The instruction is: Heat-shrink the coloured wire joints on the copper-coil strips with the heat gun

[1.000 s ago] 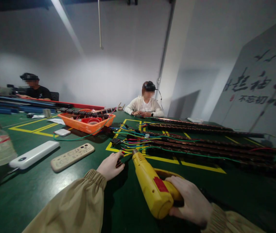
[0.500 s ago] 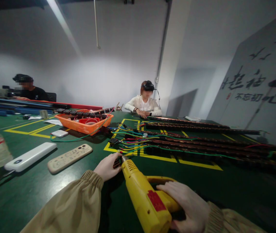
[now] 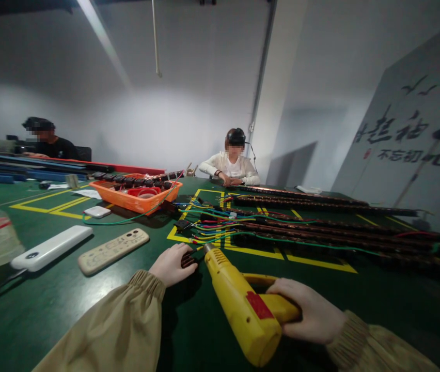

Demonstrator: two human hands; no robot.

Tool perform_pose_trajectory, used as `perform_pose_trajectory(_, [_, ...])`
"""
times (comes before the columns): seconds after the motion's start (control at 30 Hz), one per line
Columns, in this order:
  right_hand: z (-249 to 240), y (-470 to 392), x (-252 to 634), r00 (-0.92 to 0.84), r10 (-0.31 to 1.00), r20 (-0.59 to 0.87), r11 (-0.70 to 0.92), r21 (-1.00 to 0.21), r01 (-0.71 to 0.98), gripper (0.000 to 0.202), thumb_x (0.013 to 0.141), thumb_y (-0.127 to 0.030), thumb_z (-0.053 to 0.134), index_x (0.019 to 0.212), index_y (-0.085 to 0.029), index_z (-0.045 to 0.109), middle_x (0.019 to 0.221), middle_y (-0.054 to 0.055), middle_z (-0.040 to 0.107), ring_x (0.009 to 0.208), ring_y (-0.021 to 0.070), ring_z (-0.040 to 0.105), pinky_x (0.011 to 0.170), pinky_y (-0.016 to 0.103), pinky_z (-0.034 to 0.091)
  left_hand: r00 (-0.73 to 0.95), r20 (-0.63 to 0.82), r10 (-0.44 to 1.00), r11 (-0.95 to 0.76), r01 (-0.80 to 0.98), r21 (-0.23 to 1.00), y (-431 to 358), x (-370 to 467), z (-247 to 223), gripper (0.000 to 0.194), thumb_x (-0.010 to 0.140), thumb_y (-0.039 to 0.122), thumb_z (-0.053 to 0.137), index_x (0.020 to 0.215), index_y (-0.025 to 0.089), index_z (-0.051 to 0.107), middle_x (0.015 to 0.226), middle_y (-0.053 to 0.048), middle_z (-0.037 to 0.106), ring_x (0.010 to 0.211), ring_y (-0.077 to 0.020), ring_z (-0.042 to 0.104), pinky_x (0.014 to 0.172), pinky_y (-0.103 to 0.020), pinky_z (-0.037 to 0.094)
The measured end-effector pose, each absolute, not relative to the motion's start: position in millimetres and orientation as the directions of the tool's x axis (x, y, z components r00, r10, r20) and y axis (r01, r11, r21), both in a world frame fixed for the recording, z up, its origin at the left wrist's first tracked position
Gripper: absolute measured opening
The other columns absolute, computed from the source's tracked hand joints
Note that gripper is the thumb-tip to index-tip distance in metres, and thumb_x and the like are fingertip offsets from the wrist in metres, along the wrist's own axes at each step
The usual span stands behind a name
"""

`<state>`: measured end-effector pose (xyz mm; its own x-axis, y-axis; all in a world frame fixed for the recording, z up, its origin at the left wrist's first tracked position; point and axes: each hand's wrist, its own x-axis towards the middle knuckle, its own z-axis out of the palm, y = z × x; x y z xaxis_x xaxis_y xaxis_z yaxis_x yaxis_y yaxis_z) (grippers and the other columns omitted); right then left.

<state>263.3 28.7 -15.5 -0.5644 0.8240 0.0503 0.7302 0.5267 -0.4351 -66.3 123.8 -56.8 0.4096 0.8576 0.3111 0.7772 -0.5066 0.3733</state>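
Table (image 3: pixel 30 325), green and marked with yellow tape, carries everything in front of me. Long dark strips (image 3: pixel 320 234) run off to my right, and an orange basket (image 3: pixel 129 203) of parts stands at the far left of them. My yellow heat gun (image 3: pixel 239 305) lies slantwise before me, its handle wrapped by my right hand (image 3: pixel 313 310). My left hand (image 3: pixel 171 266) is half curled near the strips' left ends; something dark shows in its hollow (I cannot tell whether it is pinched or merely covered). A beige remote (image 3: pixel 113 251) lies to the left of that hand. Coloured wires (image 3: pixel 212 232) fan out from the strips, just beyond the gun's metal nozzle (image 3: pixel 207 248). Half a second ago that nozzle was right up against my left fingertips; now it has swung rightward, leaving a small gap. To my judgement, any hot air would bear less directly on whatever sits there, and my fingers are safer.
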Motion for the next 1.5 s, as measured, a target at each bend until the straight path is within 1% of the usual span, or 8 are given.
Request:
perform_pose_trajectory(0.17, [-6.4,30.8,285.4,-0.53,0.848,0.028,0.47,-0.502,0.726,0.051,0.074,-0.05,0.063,0.112,-0.017,0.057,0.111,0.01,0.057,0.101,0.0251,0.055,0.088,0.039,0.045,0.424,0.304,0.853,-0.516,0.772,0.371,121.8,-66.0,-55.5,0.041,0.076,0.045,0.054,0.107,0.018,0.058,0.104,-0.007,0.06,0.098,-0.0213,0.055,0.084,-0.031,0.044])
perform_pose_trajectory(0.33, [-8.5,29.9,312.0,-0.377,0.926,-0.007,0.354,-0.33,0.875,0.077,0.064,-0.05,0.069,0.13,-0.016,0.049,0.129,0.017,0.048,0.12,0.0348,0.044,0.103,0.051,0.033,0.416,0.314,0.853,-0.513,0.777,0.365,122.2,-65.3,-55.6,0.041,0.077,0.046,0.052,0.108,0.019,0.059,0.103,-0.007,0.059,0.098,-0.021,0.055,0.082,-0.03,0.044])
perform_pose_trajectory(0.43, [-15.1,30.0,318.5,-0.342,0.935,-0.095,0.291,-0.347,0.892,0.08,0.064,-0.042,0.068,0.135,-0.013,0.043,0.131,0.016,0.048,0.121,0.0339,0.045,0.104,0.048,0.034,0.399,0.309,0.863,-0.495,0.79,0.362,122.5,-65.1,-55.6,0.038,0.078,0.046,0.051,0.104,0.02,0.059,0.1,-0.007,0.058,0.097,-0.0204,0.055,0.081,-0.029,0.044])
perform_pose_trajectory(0.6, [-30.4,30.7,314.8,-0.401,0.914,-0.06,0.353,-0.367,0.861,0.082,0.067,-0.042,0.067,0.138,-0.013,0.039,0.132,0.017,0.047,0.122,0.0335,0.044,0.104,0.047,0.034,0.369,0.333,0.868,-0.488,0.762,0.425,124.0,-65.4,-58.3,0.035,0.08,0.043,0.049,0.103,0.018,0.056,0.104,-0.007,0.055,0.097,-0.0188,0.054,0.083,-0.029,0.044])
perform_pose_trajectory(0.77, [-46.2,27.3,302.7,-0.453,0.888,0.076,0.44,-0.427,0.79,0.078,0.071,-0.042,0.066,0.14,-0.019,0.036,0.125,0.014,0.051,0.113,0.0309,0.049,0.098,0.046,0.038,0.356,0.358,0.863,-0.494,0.742,0.452,128.0,-68.3,-61.9,0.033,0.08,0.035,0.049,0.108,0.019,0.057,0.107,-0.007,0.056,0.1,-0.0182,0.054,0.089,-0.029,0.043])
perform_pose_trajectory(1.1, [-42.1,14.9,280.9,-0.525,0.841,0.13,0.529,-0.397,0.75,0.054,0.068,-0.035,0.07,0.119,-0.023,0.058,0.114,0.01,0.054,0.102,0.0268,0.052,0.088,0.04,0.044,0.328,0.331,0.885,-0.456,0.758,0.467,132.6,-77.1,-59.2,0.036,0.075,0.022,0.049,0.109,0.02,0.06,0.102,-0.005,0.061,0.098,-0.017,0.056,0.09,-0.028,0.043])
perform_pose_trajectory(1.33, [-27.3,17.3,279.9,-0.546,0.837,0.04,0.519,-0.378,0.767,0.044,0.065,-0.038,0.069,0.105,-0.022,0.06,0.105,0.007,0.055,0.094,0.0245,0.054,0.08,0.036,0.046,0.313,0.318,0.895,-0.435,0.769,0.469,129.3,-79.6,-55.2,0.029,0.073,0.023,0.049,0.099,0.02,0.062,0.096,-0.003,0.063,0.091,-0.0161,0.057,0.082,-0.025,0.044])
perform_pose_trajectory(1.5, [-23.7,24.7,303.7,-0.466,0.881,-0.074,0.399,-0.411,0.82,0.045,0.057,-0.033,0.073,0.1,-0.025,0.062,0.097,0.003,0.061,0.089,0.0244,0.057,0.077,0.034,0.045,0.321,0.294,0.9,-0.429,0.773,0.468,124.6,-78.2,-50.2,0.027,0.072,0.024,0.05,0.096,0.02,0.062,0.098,-0.003,0.062,0.091,-0.0165,0.057,0.08,-0.026,0.044])
